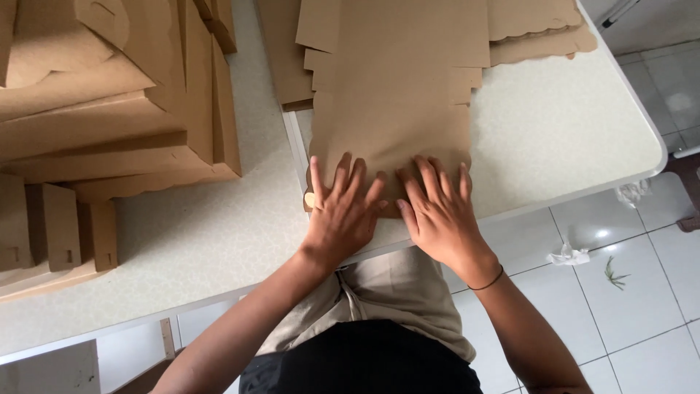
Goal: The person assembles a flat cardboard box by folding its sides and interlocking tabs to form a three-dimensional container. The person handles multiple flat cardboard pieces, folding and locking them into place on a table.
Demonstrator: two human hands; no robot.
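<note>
Entry, taken left to right with the flat cardboard blank (397, 102) as landmark. Far left of the blank: folded brown boxes (109, 109) are standing stacked in a leaning pile on the pale speckled bench (211, 233), with smaller folded pieces (55, 233) lying below them at the near-left edge; these are reading as finished work, so a good share of the folding is judged done. Just left of the blank: bare bench surface is showing, then a seam where two bench tops are meeting. At the blank's near edge, left part: the left hand (343, 215) is pressing down flat, fingers (339, 175) spread apart and lying on the cardboard, clamped on nothing. At the near edge, right part: the right hand (441, 215) is pressing likewise, fingers (437, 179) splayed and flat, with a thin dark band at the wrist; the two hands are lying just beside each other, thumbs nearly touching. The blank itself is resting on the bench directly ahead of the person, its near edge overhanging the bench rim slightly, its side flaps unraised; it appears to be at a first crease, so nearly all its folding is judged left to do. Behind and right of the blank: more unfolded blanks (536, 25) are lying in a loose layer, waiting. Far right, below the bench: white tiled floor (642, 292) with crumpled paper scraps (569, 255).
</note>
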